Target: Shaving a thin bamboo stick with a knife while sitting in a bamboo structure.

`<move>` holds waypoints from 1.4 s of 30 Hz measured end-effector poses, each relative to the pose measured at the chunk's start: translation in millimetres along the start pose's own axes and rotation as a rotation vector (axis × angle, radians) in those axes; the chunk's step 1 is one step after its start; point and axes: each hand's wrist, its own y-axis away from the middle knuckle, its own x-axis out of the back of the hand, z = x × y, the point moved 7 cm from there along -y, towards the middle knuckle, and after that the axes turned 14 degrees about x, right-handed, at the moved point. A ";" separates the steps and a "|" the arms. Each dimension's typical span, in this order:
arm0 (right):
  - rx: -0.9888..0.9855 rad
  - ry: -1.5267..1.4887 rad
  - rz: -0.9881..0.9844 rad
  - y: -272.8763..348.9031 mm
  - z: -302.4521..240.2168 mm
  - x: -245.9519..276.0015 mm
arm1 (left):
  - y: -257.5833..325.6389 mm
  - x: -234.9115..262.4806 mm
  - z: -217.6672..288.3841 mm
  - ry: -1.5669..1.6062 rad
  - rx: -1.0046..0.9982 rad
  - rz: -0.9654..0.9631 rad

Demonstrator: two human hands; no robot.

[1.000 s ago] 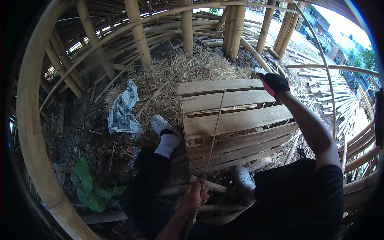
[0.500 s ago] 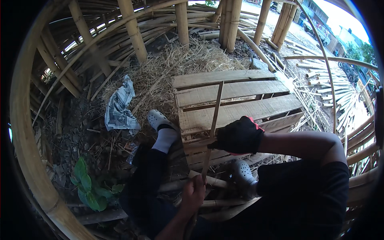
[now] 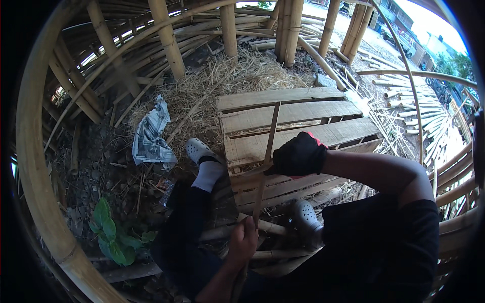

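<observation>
A long flat bamboo strip (image 3: 272,132) slants up from my lap over the near edge of a slatted wooden crate (image 3: 298,130). My bare left hand (image 3: 243,239) is closed around its lower part, thumb along the strip. My right hand (image 3: 299,155), in a black glove with red trim, is clenched beside the strip, higher up. From that fist a narrow, flat, blade-like tool (image 3: 247,174) seems to reach left across the strip; its handle is hidden in the glove. The strip's upper end stands free above the slats.
Straw (image 3: 242,73) lies behind the crate, and crumpled newspaper (image 3: 151,134) to its left. A leafy plant (image 3: 112,235) grows at lower left. Bamboo posts (image 3: 229,33) and a curved pole (image 3: 38,187) surround me. Cut bamboo pieces (image 3: 404,96) lie at right. My clogs (image 3: 307,216) flank the crate.
My right hand has moved slightly up and away along the strip, with the blade-like tool. My left hand keeps its hold, shifted a little, and the strip's top has barely moved.
</observation>
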 end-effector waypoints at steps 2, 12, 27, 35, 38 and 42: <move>-0.002 -0.026 -0.035 -1.1 3.1 -0.8 | -1.4 1.8 -1.1 -0.032 0.023 0.019; -0.762 0.254 -0.100 57.4 188.4 30.5 | -3.3 -3.3 0.0 0.021 0.045 -0.010; -0.098 0.051 0.306 22.6 32.0 30.4 | 7.9 -11.5 17.2 0.354 0.306 -0.333; -0.015 0.013 -0.056 -2.0 0.6 9.6 | 8.5 -13.3 13.2 0.374 0.366 -0.355; -0.150 0.132 -0.031 -3.8 35.8 10.6 | 10.2 -16.2 17.0 0.364 0.348 -0.370; -0.286 0.229 -0.018 -2.3 97.2 37.2 | 6.0 -16.2 13.5 0.344 0.330 -0.348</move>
